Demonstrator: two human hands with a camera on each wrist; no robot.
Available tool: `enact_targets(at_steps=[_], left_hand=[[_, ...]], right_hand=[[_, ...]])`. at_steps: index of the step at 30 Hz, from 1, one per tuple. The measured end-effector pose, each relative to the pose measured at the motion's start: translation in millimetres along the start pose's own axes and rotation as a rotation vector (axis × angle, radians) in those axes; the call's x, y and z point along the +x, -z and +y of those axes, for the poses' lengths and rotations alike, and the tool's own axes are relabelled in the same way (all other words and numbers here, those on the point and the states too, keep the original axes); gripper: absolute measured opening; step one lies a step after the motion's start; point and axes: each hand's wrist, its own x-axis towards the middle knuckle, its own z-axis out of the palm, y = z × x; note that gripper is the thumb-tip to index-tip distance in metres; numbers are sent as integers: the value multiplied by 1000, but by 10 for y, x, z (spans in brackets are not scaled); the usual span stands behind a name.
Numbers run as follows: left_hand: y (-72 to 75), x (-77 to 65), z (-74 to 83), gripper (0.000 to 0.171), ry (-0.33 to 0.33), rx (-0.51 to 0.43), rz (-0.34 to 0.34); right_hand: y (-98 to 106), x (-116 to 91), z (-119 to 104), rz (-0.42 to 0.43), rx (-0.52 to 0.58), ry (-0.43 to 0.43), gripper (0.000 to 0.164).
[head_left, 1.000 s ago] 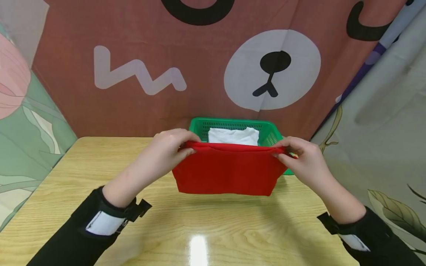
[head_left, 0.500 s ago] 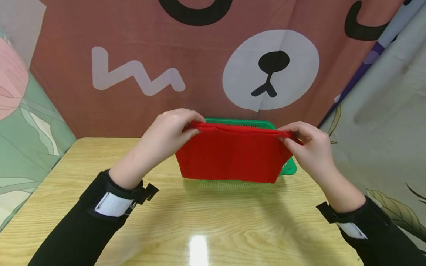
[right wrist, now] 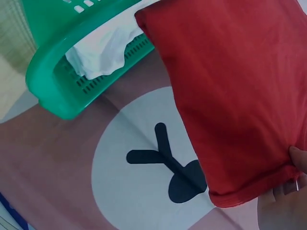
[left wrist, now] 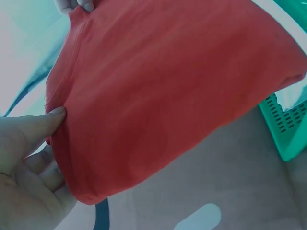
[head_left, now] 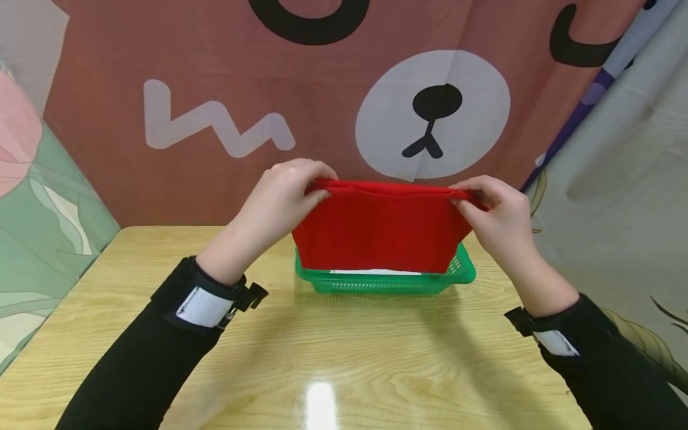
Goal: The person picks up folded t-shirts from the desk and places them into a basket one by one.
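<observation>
A folded red cloth hangs between both hands above a green plastic basket. My left hand pinches its upper left corner between thumb and fingers. At the upper right corner, my right hand grips the fabric the same way. The cloth's lower edge overlaps the basket's opening in the head view and hides most of the inside. White cloth lies in the basket, showing beside the red fabric in the right wrist view. In the left wrist view, the thumb presses flat on the red cloth.
The basket stands on a light wood table, near its back edge. Behind it hangs a brown printed curtain with a bear face. A pale curtain lines the right side, and a green floral one the left.
Both hands have lifted the red cloth up and away over the basket. The basket's front wall, covered by the cloth earlier, now shows beneath it.
</observation>
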Motion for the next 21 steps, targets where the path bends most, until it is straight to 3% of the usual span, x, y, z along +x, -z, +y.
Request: enact_targets(at_steps=[7, 21], left_hand=[[-128, 69, -83, 23, 30, 0, -49], [-388, -42, -252, 23, 38, -15, -122]], right_hand=[[-51, 38, 91, -66, -19, -42, 18], [-155, -35, 246, -235, -66, -69, 14]])
